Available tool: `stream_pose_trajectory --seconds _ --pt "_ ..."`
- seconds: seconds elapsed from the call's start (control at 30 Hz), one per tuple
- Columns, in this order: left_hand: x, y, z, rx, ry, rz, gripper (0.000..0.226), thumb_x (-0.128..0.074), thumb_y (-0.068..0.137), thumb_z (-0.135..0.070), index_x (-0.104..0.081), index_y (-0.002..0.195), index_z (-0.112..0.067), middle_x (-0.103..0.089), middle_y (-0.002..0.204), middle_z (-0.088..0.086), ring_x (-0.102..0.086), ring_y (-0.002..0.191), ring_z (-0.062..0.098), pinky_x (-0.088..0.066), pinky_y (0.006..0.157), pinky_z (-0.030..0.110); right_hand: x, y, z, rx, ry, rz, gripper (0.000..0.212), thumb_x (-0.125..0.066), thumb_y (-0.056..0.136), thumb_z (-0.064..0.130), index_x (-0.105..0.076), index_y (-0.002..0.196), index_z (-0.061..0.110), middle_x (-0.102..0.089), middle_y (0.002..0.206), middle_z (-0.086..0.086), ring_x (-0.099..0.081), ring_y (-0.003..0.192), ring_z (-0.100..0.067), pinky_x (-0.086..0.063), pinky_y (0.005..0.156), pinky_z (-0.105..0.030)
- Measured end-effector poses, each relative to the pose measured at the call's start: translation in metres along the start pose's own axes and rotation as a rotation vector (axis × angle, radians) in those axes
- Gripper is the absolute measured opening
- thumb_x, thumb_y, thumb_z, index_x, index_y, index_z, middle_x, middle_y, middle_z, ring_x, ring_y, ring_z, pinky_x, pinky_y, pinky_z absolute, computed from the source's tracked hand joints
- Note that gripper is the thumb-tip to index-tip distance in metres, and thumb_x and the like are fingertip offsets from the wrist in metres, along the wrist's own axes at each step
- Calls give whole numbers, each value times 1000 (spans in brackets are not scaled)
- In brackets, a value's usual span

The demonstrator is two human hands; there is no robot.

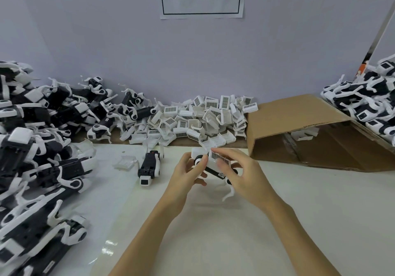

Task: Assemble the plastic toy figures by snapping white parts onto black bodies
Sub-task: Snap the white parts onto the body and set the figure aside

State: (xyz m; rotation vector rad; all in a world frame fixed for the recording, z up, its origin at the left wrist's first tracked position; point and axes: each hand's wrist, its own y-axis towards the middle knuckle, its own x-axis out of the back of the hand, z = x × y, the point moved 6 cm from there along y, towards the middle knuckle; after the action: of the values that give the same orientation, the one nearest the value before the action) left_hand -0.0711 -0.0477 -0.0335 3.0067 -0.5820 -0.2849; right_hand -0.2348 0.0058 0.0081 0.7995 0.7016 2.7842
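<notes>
A black-bodied toy figure [215,172] with white legs is held above the table between both hands. My left hand [188,173] grips its left end, where a white round joint shows. My right hand [241,173] holds a white cover part with a barcode label [218,158] on top of the black body. One white leg [229,193] hangs down below my right hand. Another toy figure [149,167] lies alone on the table to the left of my hands, next to a loose white part [126,163].
A big heap of black-and-white figures [36,147] fills the left side. A pile of white labelled cover parts [203,117] lies against the back wall. An open cardboard box [310,134] lies on its side at right, with more figures [367,100] above it.
</notes>
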Motion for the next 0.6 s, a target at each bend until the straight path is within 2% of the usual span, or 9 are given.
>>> stream_pose_trajectory --seconds 0.13,0.27,0.33,0.4,0.47,0.53,0.6 --pt "-1 0 -1 10 9 7 59 -77 82 -61 -65 114 -14 -65 99 3 -64 88 20 -56 81 37 3 0 -3 -44 -16 -52 34 -68 100 33 -68 135 34 -68 127 20 -60 121 2 -44 93 -7" --pt "-2 -2 -4 4 10 13 62 -77 83 -60 -66 122 -13 -65 99 4 -64 89 20 -56 82 37 1 -1 -3 -40 -27 -37 32 -67 102 35 -69 134 36 -69 128 23 -60 123 3 -47 97 -11" --pt "-1 -3 -5 -4 -6 2 63 -76 87 -56 -63 125 -7 -65 100 6 -63 88 20 -56 80 36 -5 -2 0 -10 -52 15 39 -68 102 31 -64 141 35 -65 134 20 -57 126 3 -44 98 -9" --pt "-1 -3 -7 -8 -39 -2 61 -73 91 -50 -62 127 -3 -65 100 7 -62 86 19 -55 77 33 -13 -4 4 39 -159 45 53 -74 96 32 -58 146 32 -60 139 17 -52 128 1 -41 102 -12" --pt "-2 -4 -9 -7 -47 13 57 -70 94 -48 -62 127 -3 -66 97 5 -63 85 18 -54 74 31 -20 -6 11 120 -378 -33 61 -82 89 30 -57 145 25 -59 142 11 -48 127 -4 -43 108 -25" --pt "-5 -5 -9 -5 -49 35 51 -68 96 -48 -63 123 -5 -67 96 6 -63 86 19 -54 73 32 -23 -8 20 195 -514 -200 60 -90 80 21 -64 135 16 -67 131 2 -48 118 -10 -51 100 -35" --pt "-8 -6 -10 -9 -64 43 47 -66 97 -49 -63 119 -7 -66 96 7 -63 87 19 -54 73 32 -24 -10 26 245 -556 -316 58 -93 75 15 -68 127 12 -73 121 -2 -49 111 -13 -55 92 -36"
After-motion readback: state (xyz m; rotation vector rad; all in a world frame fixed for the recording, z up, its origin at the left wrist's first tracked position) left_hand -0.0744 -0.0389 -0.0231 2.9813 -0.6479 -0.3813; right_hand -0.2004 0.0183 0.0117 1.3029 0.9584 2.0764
